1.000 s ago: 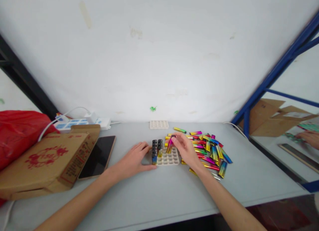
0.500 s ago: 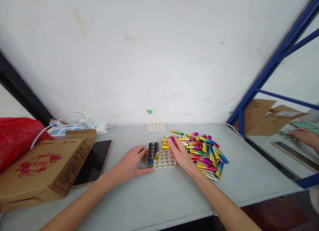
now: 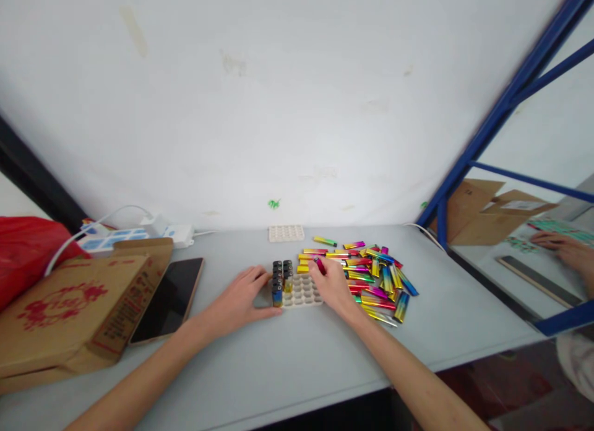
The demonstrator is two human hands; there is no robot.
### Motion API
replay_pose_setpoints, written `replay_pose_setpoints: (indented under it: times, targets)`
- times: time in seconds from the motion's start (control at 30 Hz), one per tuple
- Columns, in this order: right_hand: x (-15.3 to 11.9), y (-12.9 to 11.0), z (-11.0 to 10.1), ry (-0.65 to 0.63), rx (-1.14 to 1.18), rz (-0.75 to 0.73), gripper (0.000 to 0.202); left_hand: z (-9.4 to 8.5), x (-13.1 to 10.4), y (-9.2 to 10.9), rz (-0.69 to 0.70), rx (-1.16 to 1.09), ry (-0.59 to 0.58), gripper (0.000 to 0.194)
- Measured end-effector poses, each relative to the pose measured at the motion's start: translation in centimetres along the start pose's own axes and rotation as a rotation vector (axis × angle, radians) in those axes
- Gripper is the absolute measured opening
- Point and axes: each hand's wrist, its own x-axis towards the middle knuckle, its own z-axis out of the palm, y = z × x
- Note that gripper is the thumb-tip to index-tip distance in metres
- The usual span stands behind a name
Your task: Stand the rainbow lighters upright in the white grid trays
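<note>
Pinching the magenta lighter between the thumb and fingers of my right hand, I have most of its body hidden in my grip, with only the upper end peeking out. I judge it light and stiff, with a hard, shiny skin that could turn slick under my fingertips, so a snug hold on its flat sides should do, and squeezing hard gains me nothing. It doesn't look very fragile, though the finish may scuff. The lighter sits right at my fingertips, over the far right part of the pale tray; I can't tell whether its lower end touches a pocket. My left hand is open and curved, thumb and fingers spread around the tray's left end, close beside the black-topped lighters standing upright there. Just beyond my right hand, to the right, a loose pile of metallic lighters lies flat and crisscrossed on the grey table, some nearly touching my knuckles.
</note>
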Motion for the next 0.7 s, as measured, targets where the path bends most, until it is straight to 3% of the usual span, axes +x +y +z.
replay_pose_setpoints:
  times: [0.13, 0.23, 0.43, 0.57, 0.7]
  targets:
    - [0.0, -0.2, -0.3, -0.002, 0.076, -0.038, 0.043, 0.0, 0.0, 0.1, 0.009, -0.003, 0.017, 0.052]
    - [-0.2, -0.4, -1.1, -0.092, 0.118, -0.106, 0.040, -0.2, -0.1, 0.4, 0.010, 0.004, 0.010, 0.052]
    - [-0.7, -0.8, -3.0, -0.160, -0.176, -0.495, 0.031, -0.4, -0.1, 0.8, 0.008, -0.003, -0.001, 0.055]
    - [-1.0, -0.9, -2.9, -0.294, -0.285, -0.500, 0.039, -0.4, -0.1, 0.8, 0.021, -0.013, 0.009, 0.056]
    - [-1.0, -0.6, -2.2, -0.298, -0.208, -0.459, 0.041, -0.3, -0.1, 0.8, 0.012, 0.000, -0.018, 0.056]
